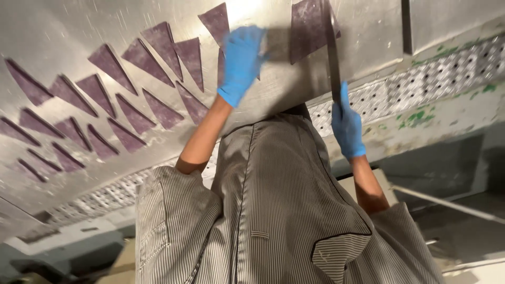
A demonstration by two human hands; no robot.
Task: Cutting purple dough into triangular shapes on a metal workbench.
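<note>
The left hand (242, 63), fingers flat and spread, presses a purple sheet (307, 29) near the steel table's (79, 31) edge; the right hand (346, 123) grips a long knife (332, 52) cutting it beside purple triangles (158, 58).

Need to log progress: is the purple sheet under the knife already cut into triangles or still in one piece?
One piece: the purple sheet shows as one broad slab, knife across it.

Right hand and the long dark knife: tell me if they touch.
Touching. The head view shows the right hand wrapped around the knife handle.

No packages, labels, signs, screens.
</note>
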